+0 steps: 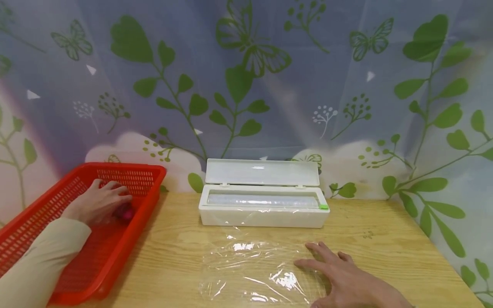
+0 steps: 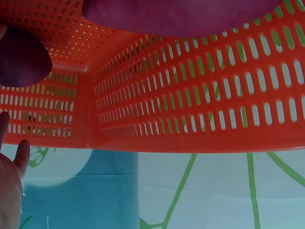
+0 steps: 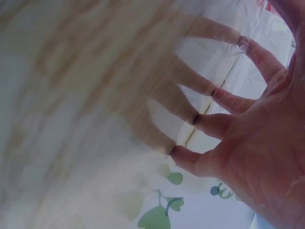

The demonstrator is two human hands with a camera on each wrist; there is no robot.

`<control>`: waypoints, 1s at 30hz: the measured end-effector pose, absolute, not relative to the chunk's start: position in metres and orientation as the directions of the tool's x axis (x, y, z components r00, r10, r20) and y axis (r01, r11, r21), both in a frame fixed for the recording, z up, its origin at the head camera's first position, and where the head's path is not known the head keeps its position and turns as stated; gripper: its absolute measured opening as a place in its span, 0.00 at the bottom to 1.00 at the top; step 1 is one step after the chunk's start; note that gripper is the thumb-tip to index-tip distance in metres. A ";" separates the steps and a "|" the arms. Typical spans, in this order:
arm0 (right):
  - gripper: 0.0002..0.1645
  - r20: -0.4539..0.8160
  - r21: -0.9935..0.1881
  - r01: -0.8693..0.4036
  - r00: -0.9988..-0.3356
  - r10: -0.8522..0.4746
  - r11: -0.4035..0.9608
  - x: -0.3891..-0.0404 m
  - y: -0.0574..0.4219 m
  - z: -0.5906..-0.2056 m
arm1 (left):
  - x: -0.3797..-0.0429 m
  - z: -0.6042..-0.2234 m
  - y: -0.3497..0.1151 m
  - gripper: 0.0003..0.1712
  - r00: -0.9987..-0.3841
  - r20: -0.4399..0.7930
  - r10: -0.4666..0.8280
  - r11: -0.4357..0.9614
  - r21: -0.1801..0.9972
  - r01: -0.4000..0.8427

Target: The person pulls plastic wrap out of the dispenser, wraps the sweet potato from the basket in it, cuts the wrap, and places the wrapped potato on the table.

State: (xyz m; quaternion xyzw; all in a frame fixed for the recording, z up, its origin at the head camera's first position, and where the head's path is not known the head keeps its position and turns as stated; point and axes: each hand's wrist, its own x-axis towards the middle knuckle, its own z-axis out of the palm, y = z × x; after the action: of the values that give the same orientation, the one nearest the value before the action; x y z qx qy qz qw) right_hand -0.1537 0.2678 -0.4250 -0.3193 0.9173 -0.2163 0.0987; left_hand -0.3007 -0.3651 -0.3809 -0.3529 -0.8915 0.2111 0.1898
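My left hand [image 1: 101,201] reaches into a red plastic basket [image 1: 135,231], fingers spread and loosely bent. Just beside its fingertips lies a dark purple, rounded thing [image 1: 124,212]. Two smooth purple shapes appear in the left wrist view, a large one [image 2: 176,14] along the top and a smaller one [image 2: 21,59] near the fingers. A sheet of clear cling film [image 1: 258,273] lies wrinkled and shiny on the wooden table. On its right side rests my right hand [image 1: 343,278], fingers spread, with fingertips pressed down in the right wrist view.
Behind the film stands a white cling film box [image 1: 265,217] with its lid [image 1: 262,172] raised and a film roll [image 1: 265,200] inside. A small green piece [image 1: 323,207] sits at its right front corner. A leaf-patterned curtain [image 1: 289,98] hangs behind the table [image 1: 385,239].
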 end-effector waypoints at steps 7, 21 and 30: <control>0.46 -0.054 -0.445 -0.534 -0.786 -0.616 0.719 -0.151 0.267 -0.426 | -0.301 -0.380 -0.358 0.32 -0.691 0.173 0.701 0.667 -0.501 0.551; 0.45 -0.075 -0.455 -0.519 -0.787 -0.612 0.724 -0.153 0.266 -0.424 | -0.295 -0.367 -0.360 0.37 -0.719 0.231 0.656 0.727 -0.450 0.518; 0.45 -0.057 -0.450 -0.539 -0.778 -0.626 0.711 -0.155 0.267 -0.424 | -0.291 -0.357 -0.362 0.41 -0.713 0.297 0.635 0.765 -0.370 0.527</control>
State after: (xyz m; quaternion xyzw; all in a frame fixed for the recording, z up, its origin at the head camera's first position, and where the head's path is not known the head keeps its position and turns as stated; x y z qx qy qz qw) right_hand -0.1547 0.2671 -0.4241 -0.3170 0.9192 -0.2094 0.1033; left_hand -0.2908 -0.3617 -0.3572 -0.3171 -0.9163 0.1304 0.2070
